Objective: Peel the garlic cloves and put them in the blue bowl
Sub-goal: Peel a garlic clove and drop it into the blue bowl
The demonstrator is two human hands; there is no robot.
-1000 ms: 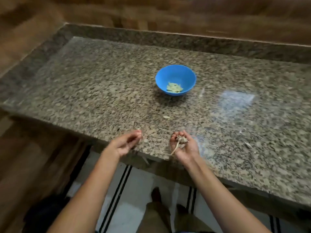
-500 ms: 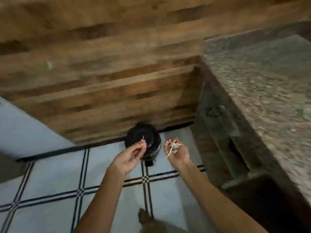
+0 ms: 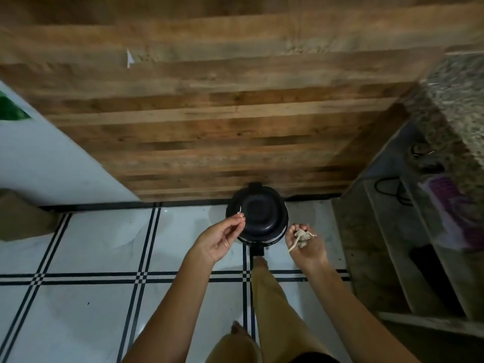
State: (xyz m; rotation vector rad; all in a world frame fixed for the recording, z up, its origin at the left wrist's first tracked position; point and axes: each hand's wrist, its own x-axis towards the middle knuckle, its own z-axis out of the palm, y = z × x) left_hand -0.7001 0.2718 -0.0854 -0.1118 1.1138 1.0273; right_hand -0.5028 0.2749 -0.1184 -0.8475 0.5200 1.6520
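Your right hand (image 3: 305, 247) cups garlic skins (image 3: 301, 237), left hand (image 3: 218, 241) pinches skin scrap (image 3: 238, 210) above closed black bin (image 3: 258, 214); peeling looks done, dumping waste remains.

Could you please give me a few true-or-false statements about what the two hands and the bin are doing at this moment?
1. The right hand holds a clump of garlic skins. True.
2. The lid of the black pedal bin stands open. False: the lid is down, though a foot is at the pedal.
3. The left hand pinches a small pale scrap of peel. True.
4. The blue bowl sits on the floor beside the bin. False: no bowl is in view.
5. Both hands are in front of the bin over the tiled floor. True.
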